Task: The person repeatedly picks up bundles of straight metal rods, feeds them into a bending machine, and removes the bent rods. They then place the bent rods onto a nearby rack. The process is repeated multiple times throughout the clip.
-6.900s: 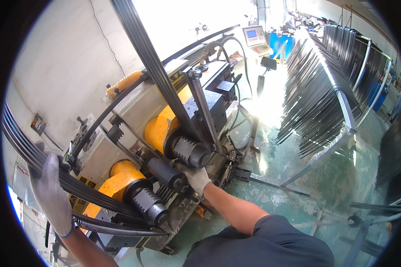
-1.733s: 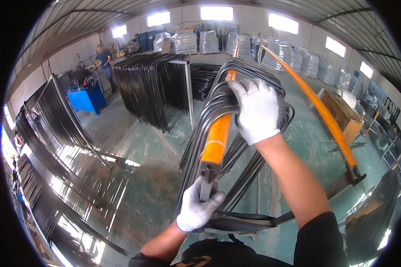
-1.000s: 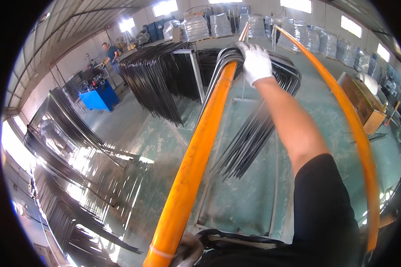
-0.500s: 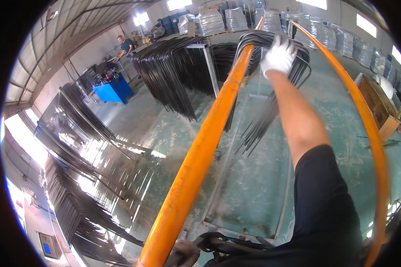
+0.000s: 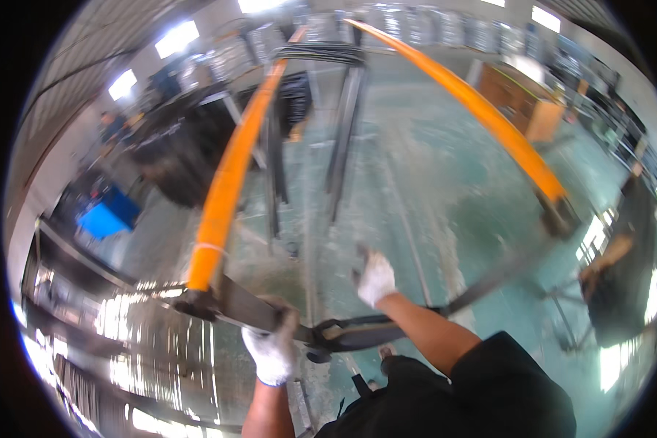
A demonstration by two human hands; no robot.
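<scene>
My left hand point(image 5: 271, 349), in a white glove, is closed around the dark crossbar point(image 5: 343, 336) left of its middle. My right hand point(image 5: 376, 277), also gloved and somewhat blurred, is held above the floor just beyond the crossbar; its fingers look apart and nothing shows in them. Two long bars, a left orange bar point(image 5: 233, 168) and a right orange bar point(image 5: 482, 102), run away from the crossbar's ends. Across the left bar's far part hangs a bundle of black bent rods point(image 5: 321, 53), their ends pointing down toward the floor.
Racks of black rods point(image 5: 175, 146) stand on the left, near a blue machine base point(image 5: 109, 212). A wooden crate point(image 5: 518, 98) stands at the far right. A person in dark clothes point(image 5: 624, 255) is at the right, another person point(image 5: 113, 128) at the far left. Wrapped stacks point(image 5: 416, 29) line the back.
My right hand has come back from the hanging rods to near the crossbar. The view has shifted, so the crossbar and my left hand on it now show fully.
</scene>
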